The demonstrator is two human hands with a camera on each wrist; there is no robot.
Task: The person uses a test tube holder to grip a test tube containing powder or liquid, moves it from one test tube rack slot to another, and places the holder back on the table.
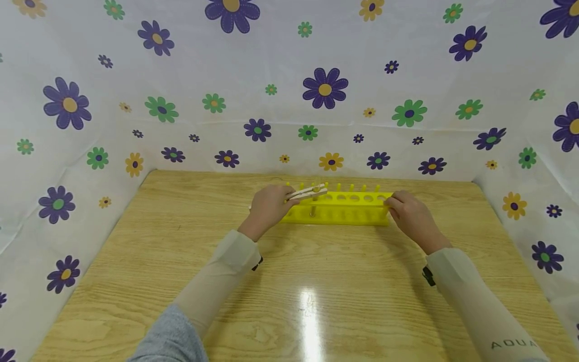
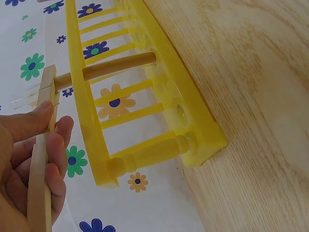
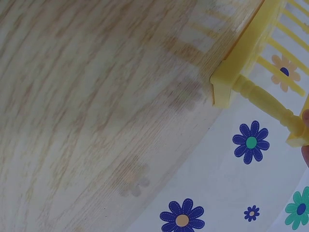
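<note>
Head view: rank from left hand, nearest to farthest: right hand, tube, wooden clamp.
1. Wooden clamp: held in the left hand.
2. Tube: in the yellow rack, just right of that hand.
3. Right hand: at the rack's right end.

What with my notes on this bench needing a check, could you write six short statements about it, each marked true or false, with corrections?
1. The left grip holds a wooden clamp. True.
2. The rack is blue. False: it is yellow.
3. The clamp meets a tube above the rack's upper rail. True.
4. The right grip rests flat on the table, away from the rack. False: its fingers are on the rack's right end.
5. The tube stands nearer the rack's right end. False: it is nearer the left end.
6. The backdrop is printed with flowers. True.
</note>
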